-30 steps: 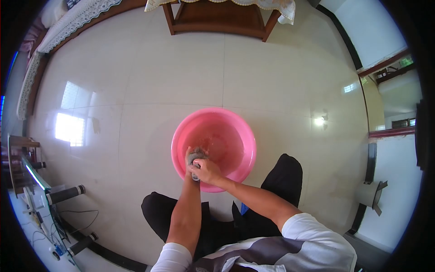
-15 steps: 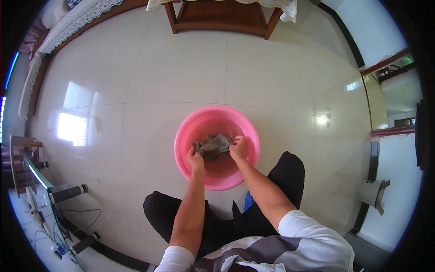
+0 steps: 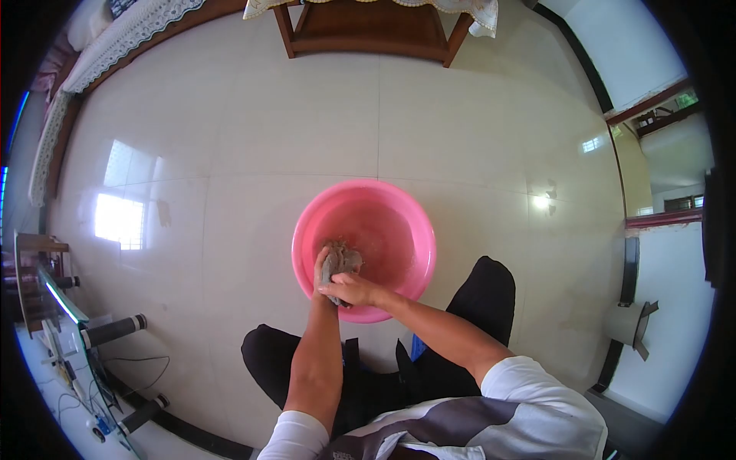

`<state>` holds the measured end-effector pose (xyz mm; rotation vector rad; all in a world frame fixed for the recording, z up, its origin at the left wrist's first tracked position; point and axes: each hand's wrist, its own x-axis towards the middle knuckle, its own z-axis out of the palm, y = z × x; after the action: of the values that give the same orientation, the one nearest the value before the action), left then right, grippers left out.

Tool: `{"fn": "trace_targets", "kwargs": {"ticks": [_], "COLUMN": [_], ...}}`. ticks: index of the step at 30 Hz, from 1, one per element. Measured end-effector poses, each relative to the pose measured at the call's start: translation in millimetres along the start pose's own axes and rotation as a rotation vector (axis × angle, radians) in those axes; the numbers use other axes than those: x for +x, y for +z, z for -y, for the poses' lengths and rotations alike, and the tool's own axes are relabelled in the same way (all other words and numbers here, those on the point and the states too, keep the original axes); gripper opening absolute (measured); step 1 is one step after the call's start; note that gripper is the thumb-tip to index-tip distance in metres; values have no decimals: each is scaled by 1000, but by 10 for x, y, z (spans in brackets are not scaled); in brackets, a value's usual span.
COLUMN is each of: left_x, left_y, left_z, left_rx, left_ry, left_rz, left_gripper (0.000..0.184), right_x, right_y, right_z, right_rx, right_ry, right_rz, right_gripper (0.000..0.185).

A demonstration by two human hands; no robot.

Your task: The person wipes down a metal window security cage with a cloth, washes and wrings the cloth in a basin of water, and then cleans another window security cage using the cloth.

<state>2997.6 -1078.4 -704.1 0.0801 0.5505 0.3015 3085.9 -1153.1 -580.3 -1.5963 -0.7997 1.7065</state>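
Observation:
A pink basin (image 3: 424, 222) with water in it stands on the floor in front of me. A wet grey cloth (image 3: 343, 259) is bunched up at the basin's left side, above or in the water. My left hand (image 3: 321, 274) is closed around the cloth's left part. My right hand (image 3: 352, 289) lies across the front of the bundle, its fingers wrapped on the cloth close to the left hand. The lower end of the cloth hangs between both hands, and part of it is hidden by them.
Pale tiles make up the floor (image 3: 284, 115). A wooden table (image 3: 372, 31) with a lace cloth is at the far side. A glass-topped stand (image 3: 69, 299) with cables sits at left. My knees (image 3: 491, 287) flank the basin.
My right hand has moved left and nearer to me, joining the left hand. The cloth, stretched between the hands before, is now gathered at the basin's left side.

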Motion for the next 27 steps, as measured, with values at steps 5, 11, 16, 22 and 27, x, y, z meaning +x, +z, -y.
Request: {"fn": "trace_targets", "kwargs": {"ticks": [5,11,16,22,27], "left_x": [363,90,72,75,65], "left_y": [-405,546,345,31,-84], "left_z": [241,342,231,320,237], "left_rx": [-34,271,780,959,899], "left_ry": [84,220,472,514,151], "left_rz": [182,-422,-519,-1098,-680], "left_gripper": [50,25,26,39,52], "right_x": [210,649,304,356,775], "right_y": [64,-708,-792,-746,-388], "right_z": [-268,-1270,-829,-1095,-1415], "right_rx": [-397,-468,-658,61,179], "right_ry": [-11,-118,-475,295,-51], "right_rz": [-571,-923,-1312,-749,-1017], "right_gripper": [45,28,27,24,31]}}
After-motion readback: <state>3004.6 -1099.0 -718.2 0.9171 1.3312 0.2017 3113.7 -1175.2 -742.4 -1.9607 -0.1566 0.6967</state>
